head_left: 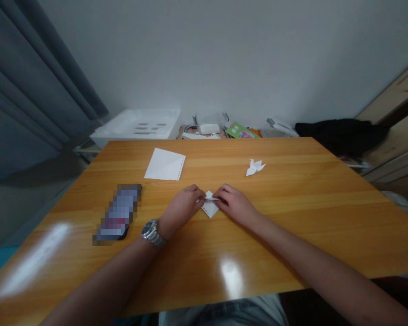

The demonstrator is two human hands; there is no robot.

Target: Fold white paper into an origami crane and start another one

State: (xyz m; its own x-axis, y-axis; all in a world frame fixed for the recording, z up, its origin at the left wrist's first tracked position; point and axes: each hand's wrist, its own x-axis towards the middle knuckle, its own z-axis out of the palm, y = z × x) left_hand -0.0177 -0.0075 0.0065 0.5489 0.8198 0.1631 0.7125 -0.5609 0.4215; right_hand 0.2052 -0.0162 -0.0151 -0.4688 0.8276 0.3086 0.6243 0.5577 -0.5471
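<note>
A small folded white paper (210,209) lies on the wooden table in front of me, diamond-shaped with a row of punched holes along its lower left edge. My left hand (187,202) pinches its left side, and a metal watch (153,232) circles that wrist. On the opposite side, the fingers of my right hand (231,202) close on the paper too. A raised fold runs between my two sets of fingertips. Beyond my right hand stands a white origami crane (255,167).
A white sheet with punched holes (165,164) lies at the back left of the table (292,190). Left of my hands is a phone (119,213), its screen blurred. Behind the far edge are a white plastic tray (136,122), a green booklet (240,130) and black cloth (342,133).
</note>
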